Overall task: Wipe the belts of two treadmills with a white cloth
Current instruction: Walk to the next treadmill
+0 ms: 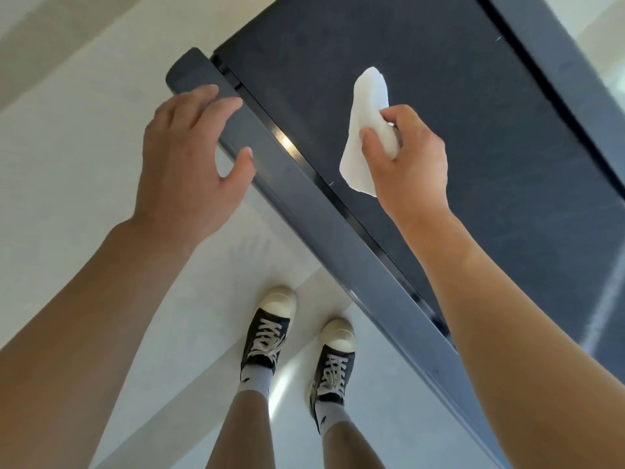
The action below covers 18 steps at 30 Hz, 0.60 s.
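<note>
1. Right hand [409, 157] pinches the folded white cloth [367, 130], seemingly pressed on the dark treadmill belt [473, 147].
2. Left hand [189, 154], fingers spread, braces the near grey side rail [304, 204].
3. Wipe flat, overlapping strokes.

No readable text, brand, number or sign is showing anywhere in this view. The treadmill belt [439, 137] at about one o'clock and its grey side rail [304, 204] running toward five o'clock are showing only plain dark surfaces. The black sneakers [267, 330] at six o'clock are showing white laces and the white socks [253, 380] small dark marks, too small to be read as a logo.
</note>
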Each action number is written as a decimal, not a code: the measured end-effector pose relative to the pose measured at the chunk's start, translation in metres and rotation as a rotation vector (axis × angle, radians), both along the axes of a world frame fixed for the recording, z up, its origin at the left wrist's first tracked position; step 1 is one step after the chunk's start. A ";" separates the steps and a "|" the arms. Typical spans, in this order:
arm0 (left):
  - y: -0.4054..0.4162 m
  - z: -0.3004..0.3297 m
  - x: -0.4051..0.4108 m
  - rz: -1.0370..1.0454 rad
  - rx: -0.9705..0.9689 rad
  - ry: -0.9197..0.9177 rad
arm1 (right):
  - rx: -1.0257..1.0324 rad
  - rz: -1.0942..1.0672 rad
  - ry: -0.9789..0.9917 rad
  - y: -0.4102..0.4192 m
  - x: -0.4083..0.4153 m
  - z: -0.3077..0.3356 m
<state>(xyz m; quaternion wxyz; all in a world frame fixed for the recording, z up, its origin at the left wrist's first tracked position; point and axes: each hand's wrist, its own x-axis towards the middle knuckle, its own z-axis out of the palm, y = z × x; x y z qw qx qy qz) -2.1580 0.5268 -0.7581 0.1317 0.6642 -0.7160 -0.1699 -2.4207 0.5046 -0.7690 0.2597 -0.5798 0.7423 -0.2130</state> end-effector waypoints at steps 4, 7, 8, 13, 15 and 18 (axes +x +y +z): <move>0.019 0.037 0.003 0.069 -0.009 0.017 | 0.008 0.063 -0.001 0.006 0.007 0.031; 0.025 0.061 0.009 0.103 -0.039 0.024 | 0.005 0.076 -0.018 0.006 0.014 0.048; 0.025 0.068 0.011 0.115 -0.051 0.024 | 0.002 0.077 -0.027 0.005 0.018 0.054; 0.027 0.092 0.029 0.182 -0.104 0.033 | -0.015 0.123 -0.050 -0.004 0.045 0.083; 0.029 0.098 0.036 0.202 -0.102 0.040 | -0.016 0.146 -0.056 -0.007 0.058 0.094; 0.032 0.108 0.049 0.232 -0.099 0.042 | -0.005 0.188 -0.069 -0.009 0.078 0.109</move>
